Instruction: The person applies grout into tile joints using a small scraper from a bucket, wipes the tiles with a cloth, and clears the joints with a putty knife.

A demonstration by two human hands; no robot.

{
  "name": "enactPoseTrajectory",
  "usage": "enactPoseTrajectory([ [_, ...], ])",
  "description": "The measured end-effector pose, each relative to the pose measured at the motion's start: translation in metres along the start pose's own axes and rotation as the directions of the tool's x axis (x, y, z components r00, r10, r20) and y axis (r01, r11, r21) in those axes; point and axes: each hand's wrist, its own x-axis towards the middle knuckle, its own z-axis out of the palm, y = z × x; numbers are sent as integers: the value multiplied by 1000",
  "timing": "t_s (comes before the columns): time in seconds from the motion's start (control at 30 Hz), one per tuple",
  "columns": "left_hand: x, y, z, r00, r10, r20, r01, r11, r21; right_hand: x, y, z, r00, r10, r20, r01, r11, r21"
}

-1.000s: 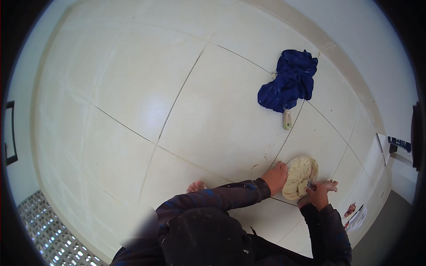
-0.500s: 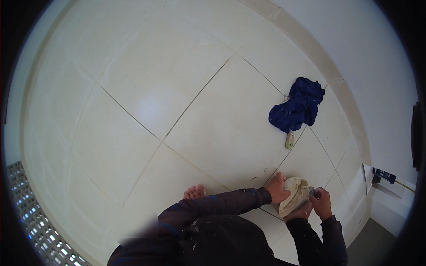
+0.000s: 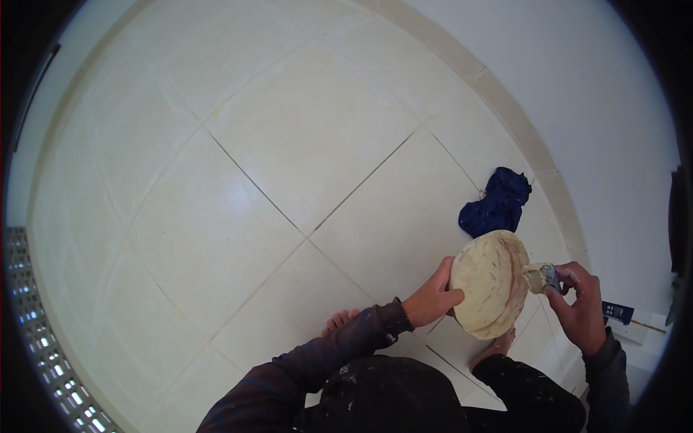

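My left hand (image 3: 435,294) grips the near left rim of a round bowl (image 3: 452,278), thumb over the edge and fingers underneath. Cream-coloured paste (image 3: 485,285) coats the inside of the bowl, marked with streaks, and the bowl tilts so that its inside faces up. At its right rim, my right hand (image 3: 581,307) pinches a small scraper (image 3: 538,278), blue-grey near the fingers and smeared with the same paste. Its exact shape is hard to make out under the smears.
A crumpled dark blue cloth (image 3: 498,206) lies on the tiled floor (image 3: 253,209) beyond the bowl. A white wall (image 3: 577,108) with a beige skirting (image 3: 523,137) curves along the right. My bare feet (image 3: 494,350) stand below. A perforated block panel (image 3: 54,346) is at lower left.
The bowl has come up closer, its paste now in full sight, with both hands raised along with it. It now covers the spot where a pale handle stuck out from the cloth.
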Motion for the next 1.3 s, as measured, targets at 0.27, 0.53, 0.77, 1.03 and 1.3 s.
enactPoseTrajectory([
  [0.27, -74, 78, 31, 933, 357, -55, -350, 931, 103, 44, -70, 24, 872, -481, -94, 471, 875, -110],
  [0.53, -112, 94, 24, 719, 494, -488, -445, 868, 223, 134, -88, 57, 744, -668, -16, 633, 696, 339],
  [0.77, -60, 49, 116, 527, 465, -711, -483, 852, 200, 145, -8, 18, 478, -872, 109, 762, 473, 442],
  [1.03, -38, 25, 139, 327, 539, -776, -506, 794, 337, 145, 19, 25, 215, -924, 316, 692, 373, 619],
  [1.3, 3, -59, 159, 122, 587, -800, -560, 706, 433, 149, 144, 13, 488, -754, 439, -236, 370, 899],
])
